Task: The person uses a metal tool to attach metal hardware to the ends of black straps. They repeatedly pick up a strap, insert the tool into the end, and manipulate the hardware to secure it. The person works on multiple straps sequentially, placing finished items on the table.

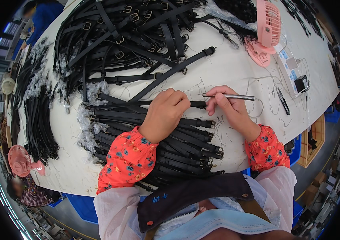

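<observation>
My left hand (pixel 165 115) is closed around a thin black leather belt (pixel 128 105), which stretches left and right of it over a row of similar belts. The belt's right end, with a loop and buckle, reaches the fingertips of my right hand (pixel 231 109). That hand grips a slim silver pen-shaped tool (pixel 238 97), its narrow tip pointing left just above the belt end. A pale cord seems to run from the tool's right end. Under my left hand lie several black belts (pixel 178 144) with buckles at their right ends and clear plastic wrap (pixel 88 138) at their left.
A tangled heap of black belts (pixel 138 36) covers the far table. More bundled belts (pixel 40 132) lie left. A pink fan (pixel 268 28), a white power strip (pixel 288 70) and a black pen (pixel 283 101) are at right. Another pink fan (pixel 20 161) stands at the left edge.
</observation>
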Motion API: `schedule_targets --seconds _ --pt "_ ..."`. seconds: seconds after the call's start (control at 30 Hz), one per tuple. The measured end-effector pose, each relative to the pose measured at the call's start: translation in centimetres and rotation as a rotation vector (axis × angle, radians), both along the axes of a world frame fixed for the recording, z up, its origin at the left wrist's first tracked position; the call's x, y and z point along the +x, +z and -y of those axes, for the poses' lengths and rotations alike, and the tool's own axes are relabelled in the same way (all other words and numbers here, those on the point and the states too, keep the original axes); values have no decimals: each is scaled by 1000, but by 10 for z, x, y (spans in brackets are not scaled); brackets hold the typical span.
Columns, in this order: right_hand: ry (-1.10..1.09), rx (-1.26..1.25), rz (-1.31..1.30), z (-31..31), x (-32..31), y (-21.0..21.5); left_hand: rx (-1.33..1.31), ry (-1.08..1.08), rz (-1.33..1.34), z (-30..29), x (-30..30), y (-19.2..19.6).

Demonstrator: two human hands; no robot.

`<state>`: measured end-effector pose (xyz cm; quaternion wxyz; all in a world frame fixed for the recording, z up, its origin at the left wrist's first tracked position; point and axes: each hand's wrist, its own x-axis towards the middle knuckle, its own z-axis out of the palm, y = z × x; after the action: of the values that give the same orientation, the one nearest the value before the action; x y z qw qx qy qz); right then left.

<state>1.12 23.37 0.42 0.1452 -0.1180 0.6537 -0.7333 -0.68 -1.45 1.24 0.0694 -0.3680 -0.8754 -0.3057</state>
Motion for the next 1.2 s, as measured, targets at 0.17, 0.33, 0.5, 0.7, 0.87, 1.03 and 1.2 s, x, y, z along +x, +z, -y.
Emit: schedule_targets --seconds 0.17,0.33,0.5,0.7,0.87,1.03,1.2 --pt "16 -1 6 0 0 1 135 64 444 3 0 -3" --pt "27 -16 22 0 1 1 176 113 466 -3 5 8" --pt "45 -27 33 -2 2 -2 171 70 406 -2 5 0" --pt "115 25 121 1 4 2 92 20 201 -3 4 0" --pt "146 53 140 1 4 4 135 38 265 -2 2 -3" --pt "159 77 134 2 3 5 121 59 265 -2 2 -3" --pt "154 79 146 2 4 4 113 65 252 -3 2 -2"
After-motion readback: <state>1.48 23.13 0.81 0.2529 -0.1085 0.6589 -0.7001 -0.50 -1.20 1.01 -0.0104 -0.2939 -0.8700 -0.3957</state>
